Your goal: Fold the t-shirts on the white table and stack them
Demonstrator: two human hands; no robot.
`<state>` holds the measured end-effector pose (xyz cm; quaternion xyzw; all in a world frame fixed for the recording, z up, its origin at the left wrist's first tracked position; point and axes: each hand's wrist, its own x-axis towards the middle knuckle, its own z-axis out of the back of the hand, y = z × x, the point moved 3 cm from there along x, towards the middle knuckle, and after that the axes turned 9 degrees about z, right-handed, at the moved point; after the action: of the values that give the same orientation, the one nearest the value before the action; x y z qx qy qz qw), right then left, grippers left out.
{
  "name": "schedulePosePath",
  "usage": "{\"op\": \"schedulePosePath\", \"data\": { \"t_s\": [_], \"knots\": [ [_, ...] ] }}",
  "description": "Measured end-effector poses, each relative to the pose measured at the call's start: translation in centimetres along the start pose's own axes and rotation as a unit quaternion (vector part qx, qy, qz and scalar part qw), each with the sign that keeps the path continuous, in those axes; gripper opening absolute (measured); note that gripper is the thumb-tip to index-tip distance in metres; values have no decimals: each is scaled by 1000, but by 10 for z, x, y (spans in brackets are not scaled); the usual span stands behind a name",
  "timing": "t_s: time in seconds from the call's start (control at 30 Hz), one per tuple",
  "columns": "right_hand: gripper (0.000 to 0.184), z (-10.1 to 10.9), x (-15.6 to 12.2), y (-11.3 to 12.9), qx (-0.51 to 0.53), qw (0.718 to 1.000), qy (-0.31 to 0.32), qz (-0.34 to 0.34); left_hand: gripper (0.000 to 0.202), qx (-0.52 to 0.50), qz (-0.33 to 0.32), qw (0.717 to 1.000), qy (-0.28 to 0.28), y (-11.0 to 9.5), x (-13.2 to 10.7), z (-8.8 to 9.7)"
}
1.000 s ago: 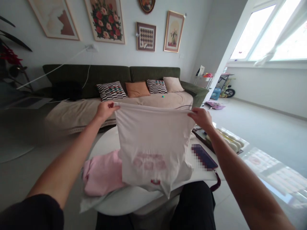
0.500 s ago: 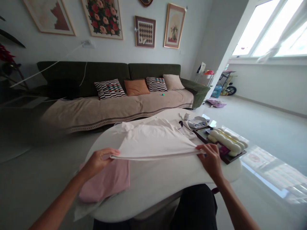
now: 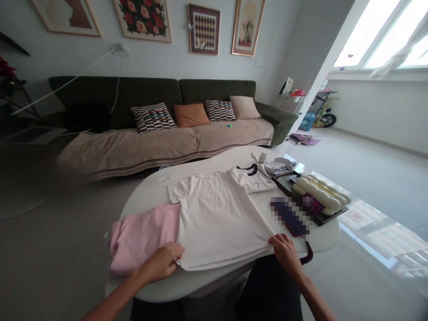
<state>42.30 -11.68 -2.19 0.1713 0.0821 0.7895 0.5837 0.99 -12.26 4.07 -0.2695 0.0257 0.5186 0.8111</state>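
Observation:
A white T-shirt (image 3: 222,218) lies spread over the white table (image 3: 147,189), its hem toward me and its sleeves at the far side. My left hand (image 3: 165,263) is closed on the left corner of the hem. At the right corner, my right hand (image 3: 284,249) pinches the hem between thumb and fingers. A folded pink cloth (image 3: 143,236) lies just left of the shirt, beside my left hand. Beyond the shirt's right shoulder is another white garment (image 3: 256,180) with a dark neckband.
Right of the shirt lies a phone-like item (image 3: 290,216), pixelated, with a dark strap. A dark tray (image 3: 329,218) holds a cream puffy tissue-box cover (image 3: 319,194). Behind it sits a clear plastic package (image 3: 279,166). A green sofa (image 3: 217,87) with cushions stands beyond the table.
Both hands have drawn the hem toward me and down, so the shirt now lies flatter. The dark-necked garment and the phone-like item have come into fuller view.

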Motion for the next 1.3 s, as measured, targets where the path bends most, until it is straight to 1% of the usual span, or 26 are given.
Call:
{"op": "schedulePosePath", "data": {
  "t_s": [0.1, 0.2, 0.27, 0.3, 0.33, 0.37, 0.43, 0.5, 0.53, 0.57, 0.63, 0.7, 0.77, 0.87, 0.93, 1.0, 1.1, 1.2, 1.3],
  "knots": [
    [31, 0, -6, -4, 24, 999, 43, 0, 20, 56, 10, 998, 23, -4, -8, -4],
    [31, 0, -13, -5, 60, 994, 93, 11, 16, 78, 25, 992, 101, -7, -11, -6],
    [26, 2, -12, -5, 82, 990, 117, 13, 23, 54, 14, 987, 150, -9, -1, -2],
    [22, 4, -8, -6, 93, 988, 124, 13, 27, 32, 0, 987, 157, -11, 9, 1],
    [19, 7, -2, -6, 102, 986, 129, 12, 28, 8, -15, 989, 144, -14, 23, 6],
    [16, 10, 7, -5, 109, 986, 129, 12, 29, -14, -26, 993, 112, -16, 42, 11],
    [19, 16, 29, -2, 119, 986, 119, 10, 33, -39, -23, 999, 12, -19, 84, 20],
    [24, 20, 55, 5, 123, 987, 99, 11, 40, -26, 18, 995, -91, -17, 127, 23],
    [25, 21, 68, 9, 125, 988, 90, 13, 43, -9, 48, 990, -131, -14, 145, 22],
    [26, 21, 79, 14, 128, 988, 83, 18, 46, 11, 84, 983, -161, -10, 160, 18],
    [25, 19, 98, 22, 132, 988, 77, 30, 51, 52, 150, 965, -208, 0, 182, 8],
    [23, 17, 111, 25, 132, 987, 77, 42, 54, 82, 188, 948, -245, 12, 192, -4],
    [23, 15, 123, 22, 125, 988, 79, 48, 55, 99, 197, 937, -271, 21, 196, -13],
    [23, 14, 149, 9, 95, 991, 83, 42, 57, 107, 198, 933, -281, 27, 198, -18],
    [23, 13, 177, 0, 64, 994, 84, 30, 57, 108, 197, 934, -279, 26, 198, -17],
    [23, 9, 211, -6, 29, 996, 81, 18, 57, 107, 199, 935, -275, 25, 198, -14],
    [24, -2, 265, -6, -21, 997, 68, 10, 60, 106, 210, 935, -267, 25, 199, -12],
    [19, -13, 310, -1, -56, 996, 57, 29, 64, 106, 214, 935, -264, 27, 199, -13],
    [26, -24, 340, 1, -71, 992, 79, 73, 65, 107, 211, 934, -267, 30, 201, -15]
  ]
}}
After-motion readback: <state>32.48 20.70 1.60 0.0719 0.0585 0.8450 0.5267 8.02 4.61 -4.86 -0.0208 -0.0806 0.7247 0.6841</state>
